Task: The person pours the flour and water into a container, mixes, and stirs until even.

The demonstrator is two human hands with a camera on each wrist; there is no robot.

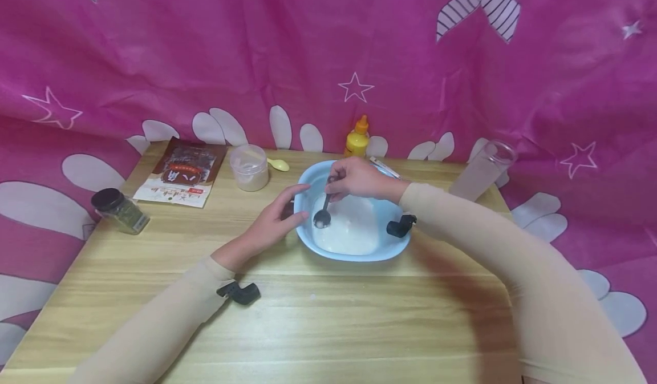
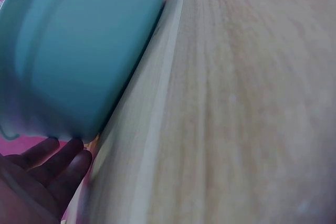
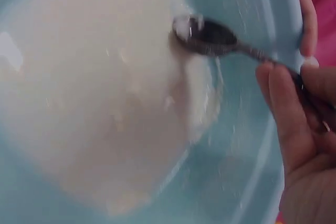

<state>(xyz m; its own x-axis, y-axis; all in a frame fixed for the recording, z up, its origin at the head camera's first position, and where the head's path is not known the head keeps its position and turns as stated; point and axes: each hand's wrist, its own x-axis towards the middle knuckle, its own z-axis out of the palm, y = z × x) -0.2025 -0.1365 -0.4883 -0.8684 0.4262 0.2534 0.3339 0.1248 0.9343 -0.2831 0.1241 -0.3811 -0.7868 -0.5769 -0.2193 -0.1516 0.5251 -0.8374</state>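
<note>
A light blue plastic basin [image 1: 392, 251] stands on the table with a smooth, thick-looking white mixture [image 1: 354, 233] in its bottom. My right hand [image 1: 356, 178] pinches the handle of a dark metal spoon [image 1: 322, 218] over the basin. The spoon's bowl, with a little white stuff in it, is at the mixture's edge in the right wrist view. At the basin's left side, my left hand [image 1: 274, 218] rests thumb and forefinger on the rim. Its other fingers [image 2: 65, 163] touch the outer wall, fairly straight, in the left wrist view.
Behind the basin stands a yellow squeeze bottle [image 1: 357, 141]; a tall clear cup [image 1: 482, 170] is at the right. Toward the left are a clear tub [image 1: 250, 170], a pale yellow spoon [image 1: 279, 165], a brown-and-white packet [image 1: 179, 173] and a black-lidded jar [image 1: 120, 211].
</note>
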